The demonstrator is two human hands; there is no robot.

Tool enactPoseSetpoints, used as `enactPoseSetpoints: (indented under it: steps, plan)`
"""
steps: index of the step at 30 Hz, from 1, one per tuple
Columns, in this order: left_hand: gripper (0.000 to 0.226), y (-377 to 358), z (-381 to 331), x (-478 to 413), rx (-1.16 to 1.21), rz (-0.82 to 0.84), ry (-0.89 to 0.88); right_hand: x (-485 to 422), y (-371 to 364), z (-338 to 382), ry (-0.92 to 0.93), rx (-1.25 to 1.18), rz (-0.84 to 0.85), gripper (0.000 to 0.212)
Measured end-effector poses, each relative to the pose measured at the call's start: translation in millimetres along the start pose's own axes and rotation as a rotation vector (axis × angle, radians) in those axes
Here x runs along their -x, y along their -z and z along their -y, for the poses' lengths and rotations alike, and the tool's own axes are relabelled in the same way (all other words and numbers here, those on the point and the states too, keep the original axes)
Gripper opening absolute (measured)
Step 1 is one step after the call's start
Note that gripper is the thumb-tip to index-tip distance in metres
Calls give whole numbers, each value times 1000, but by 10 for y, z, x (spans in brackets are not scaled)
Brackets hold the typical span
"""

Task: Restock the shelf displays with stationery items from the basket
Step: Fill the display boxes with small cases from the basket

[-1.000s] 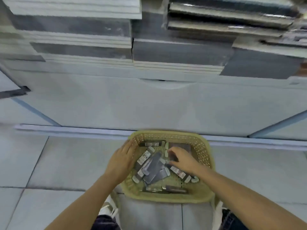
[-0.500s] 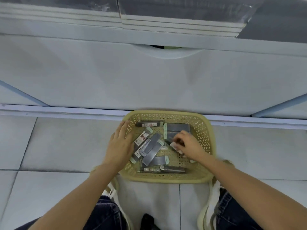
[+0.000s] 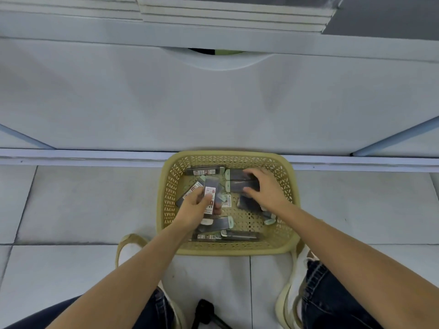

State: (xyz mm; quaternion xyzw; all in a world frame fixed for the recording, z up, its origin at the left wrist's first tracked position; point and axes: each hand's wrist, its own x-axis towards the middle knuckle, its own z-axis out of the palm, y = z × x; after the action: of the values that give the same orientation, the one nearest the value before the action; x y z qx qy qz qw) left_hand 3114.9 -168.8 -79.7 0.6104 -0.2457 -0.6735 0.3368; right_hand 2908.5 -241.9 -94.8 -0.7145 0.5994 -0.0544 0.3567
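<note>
A yellow perforated basket point(image 3: 288, 205) sits on the tiled floor against the shelf base. Inside lie several small grey stationery cases with white labels and pale caps. My left hand point(image 3: 193, 208) is inside the basket on its left side and grips a grey labelled case point(image 3: 210, 194) held upright. My right hand point(image 3: 267, 188) reaches into the far right part and its fingers curl round a dark grey case point(image 3: 240, 185). More cases point(image 3: 228, 235) lie along the near wall.
A white cabinet front point(image 3: 213, 103) with a curved handle recess rises just behind the basket. Stacks of flat grey and white packs point(image 3: 232, 17) sit on the shelf above. My shoes point(image 3: 288, 298) and knees flank the basket on the tiled floor point(image 3: 83, 205).
My left hand moved from the basket's left rim into the basket and picked up a labelled case. My right hand moved toward the far right and closed on a dark case. The view tilted down.
</note>
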Motion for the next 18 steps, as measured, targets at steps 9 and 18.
enactPoseSetpoints:
  steps: [9,18]
  plan:
    - [16,42,222,-120,28,-25,77,-79,-248,-173,79,333,-6,58]
    - [19,22,211,-153,13,-66,94,-32,-250,-56,-56,302,116,42]
